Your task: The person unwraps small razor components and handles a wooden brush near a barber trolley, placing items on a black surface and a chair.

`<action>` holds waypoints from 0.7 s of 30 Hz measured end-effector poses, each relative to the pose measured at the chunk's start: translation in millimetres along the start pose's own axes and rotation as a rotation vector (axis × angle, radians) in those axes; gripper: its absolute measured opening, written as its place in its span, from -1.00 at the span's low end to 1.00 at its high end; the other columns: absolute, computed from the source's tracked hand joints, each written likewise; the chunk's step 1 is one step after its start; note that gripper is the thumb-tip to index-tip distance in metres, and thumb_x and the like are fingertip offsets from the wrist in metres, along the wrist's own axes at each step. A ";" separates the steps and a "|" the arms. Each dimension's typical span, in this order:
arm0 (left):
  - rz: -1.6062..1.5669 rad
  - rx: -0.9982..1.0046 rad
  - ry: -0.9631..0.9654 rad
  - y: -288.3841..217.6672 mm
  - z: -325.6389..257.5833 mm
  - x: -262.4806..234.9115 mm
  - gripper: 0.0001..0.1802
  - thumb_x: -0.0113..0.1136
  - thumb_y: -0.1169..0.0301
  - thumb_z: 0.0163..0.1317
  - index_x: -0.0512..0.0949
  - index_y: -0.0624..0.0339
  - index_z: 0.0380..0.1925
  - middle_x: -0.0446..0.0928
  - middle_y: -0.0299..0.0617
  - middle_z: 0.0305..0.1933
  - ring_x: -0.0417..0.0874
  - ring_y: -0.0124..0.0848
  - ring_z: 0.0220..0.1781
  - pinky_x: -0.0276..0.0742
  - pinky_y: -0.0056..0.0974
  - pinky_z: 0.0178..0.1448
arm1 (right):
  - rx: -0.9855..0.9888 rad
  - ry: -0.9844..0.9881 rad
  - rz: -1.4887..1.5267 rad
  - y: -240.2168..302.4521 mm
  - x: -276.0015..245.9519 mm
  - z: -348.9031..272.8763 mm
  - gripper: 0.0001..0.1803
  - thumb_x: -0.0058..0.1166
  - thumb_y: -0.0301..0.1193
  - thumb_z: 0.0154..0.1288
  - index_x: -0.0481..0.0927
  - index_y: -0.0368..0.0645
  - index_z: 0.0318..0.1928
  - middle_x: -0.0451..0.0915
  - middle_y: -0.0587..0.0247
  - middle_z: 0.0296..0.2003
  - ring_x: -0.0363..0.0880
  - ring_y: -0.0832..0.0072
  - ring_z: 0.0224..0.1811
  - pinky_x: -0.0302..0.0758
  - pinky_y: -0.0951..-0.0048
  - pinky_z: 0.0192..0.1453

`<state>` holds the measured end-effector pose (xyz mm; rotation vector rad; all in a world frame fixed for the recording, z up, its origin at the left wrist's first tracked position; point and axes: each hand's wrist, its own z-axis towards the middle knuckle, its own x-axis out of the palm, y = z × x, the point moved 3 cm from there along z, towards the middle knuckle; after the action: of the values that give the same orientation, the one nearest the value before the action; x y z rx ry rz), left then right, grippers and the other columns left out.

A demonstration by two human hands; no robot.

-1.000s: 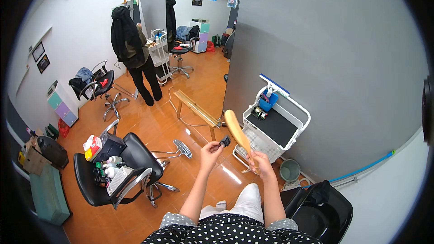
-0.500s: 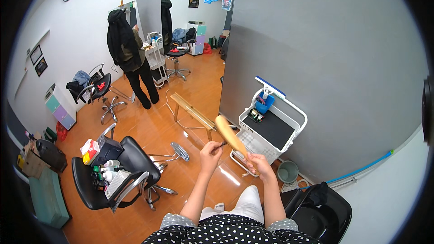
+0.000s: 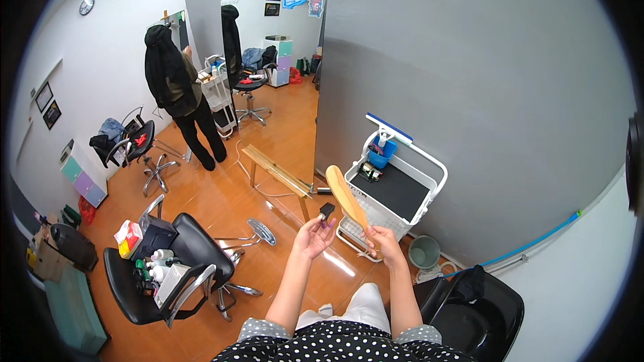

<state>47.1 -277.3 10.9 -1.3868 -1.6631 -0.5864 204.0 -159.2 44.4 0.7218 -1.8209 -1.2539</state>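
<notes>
My right hand (image 3: 384,243) grips the handle of a pale wooden hairbrush (image 3: 344,191). Its long rounded head points up and away to the left, smooth side showing; the bristles are out of sight. My left hand (image 3: 312,237) is palm-up just left of the brush, apart from it. Between its fingertips is a small black block-like thing (image 3: 327,210), whose exact kind I cannot make out.
A white trolley (image 3: 436,188) stands ahead right, beside a narrow wooden bench (image 3: 276,171) and a tall mirror (image 3: 275,94). To the left is a black salon chair (image 3: 201,245) loaded with bottles and boxes. A black basin (image 3: 479,325) sits near right. A person (image 3: 178,87) stands farther off.
My left hand has turned palm-up and drawn away from the brush, bringing the small black thing into clear view. The brush stays in my right hand. The whole view has shifted slightly.
</notes>
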 end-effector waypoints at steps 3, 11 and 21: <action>0.056 -0.001 0.043 2.3 12.1 -8.6 -0.83 0.15 0.43 0.06 0.48 0.20 -0.32 0.52 -0.24 -0.31 0.53 -0.30 -0.05 0.38 -0.14 0.10 | 0.053 0.080 -0.059 -1.1 -5.4 -2.7 -0.67 -0.08 -0.24 0.29 0.50 -0.30 -0.41 0.28 0.45 -0.76 0.18 0.72 -0.81 0.14 0.68 -0.72; 0.460 0.269 0.036 14.1 28.2 2.5 -0.83 0.14 0.38 0.10 0.50 0.17 -0.30 0.58 -0.18 -0.28 0.59 -0.41 -0.19 0.43 -0.31 -0.02 | 0.055 -0.035 -0.057 2.3 -29.2 -7.2 -0.67 -0.09 -0.24 0.29 0.50 -0.28 -0.42 0.29 0.45 -0.76 0.18 0.72 -0.80 0.13 0.68 -0.72; 1.312 1.066 0.101 39.0 51.9 35.9 -0.90 0.20 0.55 0.00 0.56 0.24 -0.41 0.59 -0.21 -0.33 0.58 -0.42 -0.20 0.46 -0.34 -0.14 | 0.048 -0.400 0.144 -2.4 -57.2 22.0 -0.64 0.00 -0.12 0.23 0.42 -0.20 -0.41 0.40 0.36 -0.66 0.22 0.72 -0.78 0.16 0.71 -0.73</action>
<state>67.6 -206.0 8.0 -1.1979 -0.4665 0.8542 215.2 -103.4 21.3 0.3726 -2.1876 -1.3304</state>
